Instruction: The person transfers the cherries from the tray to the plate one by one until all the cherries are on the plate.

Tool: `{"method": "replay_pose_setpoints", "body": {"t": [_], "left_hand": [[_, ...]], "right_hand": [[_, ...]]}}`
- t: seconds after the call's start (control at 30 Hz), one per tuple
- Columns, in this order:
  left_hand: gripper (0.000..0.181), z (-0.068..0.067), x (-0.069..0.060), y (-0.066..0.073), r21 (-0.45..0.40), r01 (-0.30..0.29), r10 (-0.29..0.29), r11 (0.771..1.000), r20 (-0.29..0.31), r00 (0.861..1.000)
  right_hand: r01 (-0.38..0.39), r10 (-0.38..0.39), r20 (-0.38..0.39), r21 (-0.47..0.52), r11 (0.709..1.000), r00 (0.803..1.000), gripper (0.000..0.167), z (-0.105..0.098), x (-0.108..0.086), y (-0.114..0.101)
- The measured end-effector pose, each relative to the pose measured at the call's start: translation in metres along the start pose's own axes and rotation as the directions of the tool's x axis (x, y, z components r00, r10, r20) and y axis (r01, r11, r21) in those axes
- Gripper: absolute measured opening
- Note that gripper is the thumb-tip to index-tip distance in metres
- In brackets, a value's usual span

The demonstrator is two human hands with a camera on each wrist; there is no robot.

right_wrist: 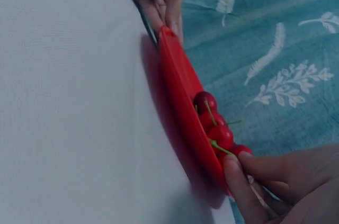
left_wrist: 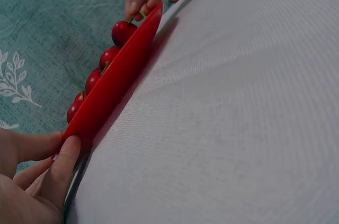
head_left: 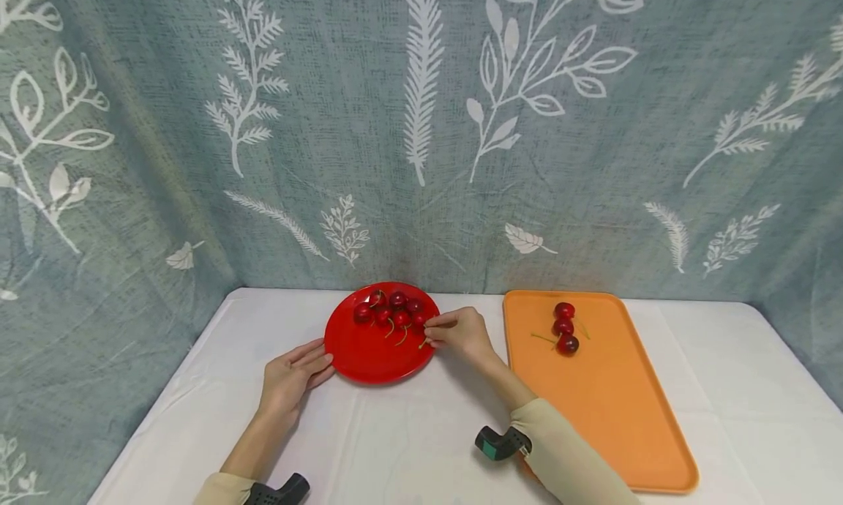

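- Your left hand [head_left: 286, 380] pinches the red plate [head_left: 375, 358] at its left rim, thumb and fingers gripping the edge.
- Your right hand [head_left: 461, 331] pinches a cherry [head_left: 418, 319] by what looks like its stem [right_wrist: 221, 149], at the plate's right side; whether that fruit rests fully, you can't tell.
- Likely left: three cherries [head_left: 563, 327] grouped toward the orange tray's [head_left: 593, 410] far end.
- Likely done: about six other cherries [head_left: 384, 315], clustered on the plate's far half.

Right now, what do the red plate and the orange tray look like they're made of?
The red plate looks like smooth, slightly glossy plastic: even color, thin rim; glazed ceramic is possible. The orange tray seems to be plastic too, fairly matte: one flat color, rounded corners, raised rim.
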State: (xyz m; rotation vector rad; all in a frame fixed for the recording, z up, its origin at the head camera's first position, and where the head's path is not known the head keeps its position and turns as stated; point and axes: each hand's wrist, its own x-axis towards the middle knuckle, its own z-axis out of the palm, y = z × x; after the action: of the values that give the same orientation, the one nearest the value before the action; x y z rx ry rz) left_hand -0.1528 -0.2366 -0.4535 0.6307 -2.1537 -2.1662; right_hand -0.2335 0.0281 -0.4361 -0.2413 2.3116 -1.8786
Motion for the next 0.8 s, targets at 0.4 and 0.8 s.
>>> {"method": "replay_pose_setpoints", "body": {"t": [0.4, 0.8], "left_hand": [[0.052, 0.0, -0.001, -0.001, -0.014, 0.008, -0.008, 1.0, -0.008, 1.0], [0.053, 0.003, 0.001, 0.002, -0.028, 0.027, -0.027, 0.999, -0.018, 0.999]], "right_hand": [[-0.037, 0.035, -0.018, -0.091, 0.995, 0.999, 0.009, 0.004, 0.0, -0.01], [-0.076, 0.077, 0.002, -0.069, 0.995, 0.997, 0.009, 0.002, 0.002, -0.015]]}}
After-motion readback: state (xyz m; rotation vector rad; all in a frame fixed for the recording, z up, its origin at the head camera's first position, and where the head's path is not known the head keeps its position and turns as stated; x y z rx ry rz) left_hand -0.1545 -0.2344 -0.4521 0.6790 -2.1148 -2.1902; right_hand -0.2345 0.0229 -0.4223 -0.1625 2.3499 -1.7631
